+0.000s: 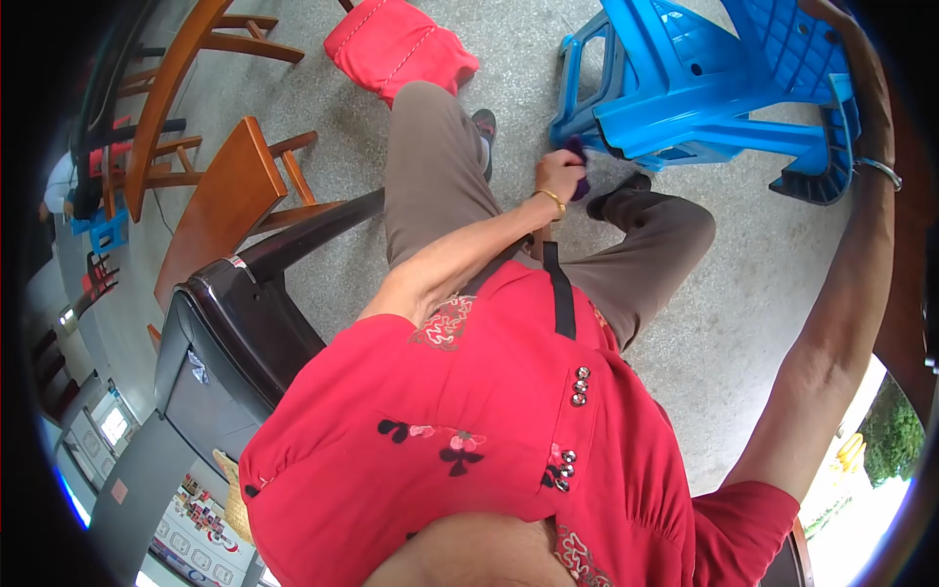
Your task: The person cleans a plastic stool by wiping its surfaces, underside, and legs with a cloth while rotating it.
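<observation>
Head view, seen from above. We see the blue stool (675, 83) at upper right, over the speckled floor (685, 401), beyond the knees and partly above one shoe (618, 196). Its top is cut off by the frame, and its overlapping parts do not let us tell whether it is a single piece or two. We note that it lies tilted: a ribbed, pierced face shows at the upper right, and a long bar runs nearly crosswise from the lower left corner to a curved, ribbed end near the right forearm. We cannot fix the long axis of the whole, since its far end is out of frame.

The right hand (827, 9) reaches the stool's far side at the top edge; its fingers are cut off, so we cannot tell how far it is open or whether it grips. The left hand (559, 174) is closed around a dark purple cloth (581, 178), just beside the stool's lower edge; the fingers partly hide the cloth, and we cannot tell whether it touches the plastic.

At left we find a dark chair (245, 323) and a wooden chair (220, 220), both incomplete in view; a red bundle (401, 49) lies beyond the left knee, its contents hidden.
</observation>
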`<state>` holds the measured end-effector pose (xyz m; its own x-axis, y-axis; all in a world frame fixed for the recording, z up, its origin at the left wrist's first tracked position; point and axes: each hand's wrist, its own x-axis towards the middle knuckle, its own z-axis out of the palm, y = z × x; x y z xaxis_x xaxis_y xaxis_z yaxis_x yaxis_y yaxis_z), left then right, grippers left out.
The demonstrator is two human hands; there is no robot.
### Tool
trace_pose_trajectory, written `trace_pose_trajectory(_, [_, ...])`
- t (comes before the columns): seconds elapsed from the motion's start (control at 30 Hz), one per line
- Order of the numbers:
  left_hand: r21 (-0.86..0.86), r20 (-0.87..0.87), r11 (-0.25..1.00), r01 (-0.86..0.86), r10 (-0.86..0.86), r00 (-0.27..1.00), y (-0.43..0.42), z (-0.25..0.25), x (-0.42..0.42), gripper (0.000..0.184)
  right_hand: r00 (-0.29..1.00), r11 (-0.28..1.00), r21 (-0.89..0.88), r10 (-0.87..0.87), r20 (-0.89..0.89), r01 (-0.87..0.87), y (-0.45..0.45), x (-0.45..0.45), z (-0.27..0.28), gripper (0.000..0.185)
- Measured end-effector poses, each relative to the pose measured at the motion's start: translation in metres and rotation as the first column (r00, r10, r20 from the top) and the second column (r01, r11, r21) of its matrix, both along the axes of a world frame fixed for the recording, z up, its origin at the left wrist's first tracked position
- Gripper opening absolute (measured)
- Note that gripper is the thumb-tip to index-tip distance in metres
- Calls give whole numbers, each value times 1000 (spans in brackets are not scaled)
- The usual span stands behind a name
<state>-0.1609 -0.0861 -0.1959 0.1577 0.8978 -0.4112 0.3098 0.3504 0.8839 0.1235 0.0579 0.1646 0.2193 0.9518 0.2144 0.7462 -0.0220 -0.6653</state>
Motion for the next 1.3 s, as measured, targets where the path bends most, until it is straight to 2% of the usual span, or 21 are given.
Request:
trace_pose_trajectory(0.13, [-229, 67, 970, -78, 95, 993, 10, -3, -19, 8, 999, 999, 38, 39, -4, -39, 5, -3, 2, 14])
trace_pose_trajectory(0.2, [-128, 127, 986, -104, 120, 985, 18, -3, -20, 9, 998, 997, 35, 69, -2, -69, 7, -5, 6, 14])
trace_pose_trajectory(0.27, [-77, 220, 990, -114, 128, 967, 29, 4, -21, 9, 995, 999, 34, 30, 93, -33, 1, -14, 10, 44])
trace_pose_trajectory(0.3, [-24, 232, 993, -115, 117, 966, 39, 11, -23, 10, 995, 999, 35, 8, 98, -11, -9, -20, 17, 44])
trace_pose_trajectory(0.37, [-71, 366, 986, -152, 167, 916, 59, 44, -24, 12, 973, 982, -60, 170, -153, -181, -35, -53, 41, 52])
trace_pose_trajectory(0.43, [-94, 499, 978, -188, 210, 841, 76, 77, -23, 10, 960, 960, 5, -279, 7, 279, -34, -62, 27, 57])
trace_pose_trajectory(0.5, [-99, 536, 982, -160, 188, 823, 95, 107, -17, 11, 952, 958, 6, -282, -119, 285, -48, -61, 27, 61])
trace_pose_trajectory(0.63, [-54, 640, 992, -110, 119, 759, 128, 160, 2, 11, 983, 981, 80, -179, 41, 176, -40, -17, 25, 62])
trace_pose_trajectory(0.7, [-43, 711, 995, -93, 96, 697, 145, 175, 17, 12, 957, 968, -174, 135, -259, -183, -65, -40, 69, 60])
trace_pose_trajectory(0.77, [49, 747, 993, -108, 35, 663, 164, 177, 36, 14, 946, 976, -62, 187, -265, -210, -63, -42, 50, 61])
trace_pose_trajectory(0.87, [160, 693, 980, -120, -25, 720, 184, 175, 66, 10, 963, 983, 65, 180, -200, -170, -61, -57, 41, 61])
trace_pose_trajectory(0.93, [397, 467, 903, -167, -41, 883, 190, 161, 92, 9, 985, 991, 83, 119, -127, -109, -57, -50, 30, 61])
trace_pose_trajectory(1.0, [450, 370, 886, -116, -66, 927, 182, 136, 116, 10, 826, 777, 306, 561, 60, -550, -44, -13, 13, 65])
trace_pose_trajectory(1.03, [501, 262, 864, -59, -86, 961, 179, 129, 128, 11, 827, 779, 300, 559, 65, -551, -43, -13, 19, 65])
trace_pose_trajectory(1.07, [496, 267, 866, -60, -87, 960, 173, 121, 141, 11, 903, 905, 104, 421, -89, -412, -47, -12, 27, 67])
trace_pose_trajectory(1.1, [649, 207, 761, -6, -168, 964, 162, 117, 151, 13, 949, 956, -121, 238, -208, -266, -52, -17, 39, 69])
trace_pose_trajectory(1.13, [775, 133, 630, 47, -236, 963, 152, 112, 163, 15, 980, 984, -180, -53, -194, 17, -56, -56, 56, 74])
trace_pose_trajectory(1.17, [769, 138, 637, 46, -236, 962, 147, 106, 175, 15, 980, 982, -189, -56, -191, 19, -57, -71, 55, 74])
trace_pose_trajectory(1.23, [754, -164, 560, 343, -345, 924, 134, 84, 199, 10, 986, 995, -17, -98, 137, 101, -58, -83, 46, 80])
trace_pose_trajectory(1.27, [739, -334, 499, 452, -311, 890, 128, 68, 205, 10, 986, 994, -24, -99, 136, 103, -57, -74, 44, 80])
trace_pose_trajectory(1.3, [738, -334, 498, 454, -315, 888, 126, 60, 206, 10, 999, 999, -29, 20, 35, -19, -56, -64, 44, 83])
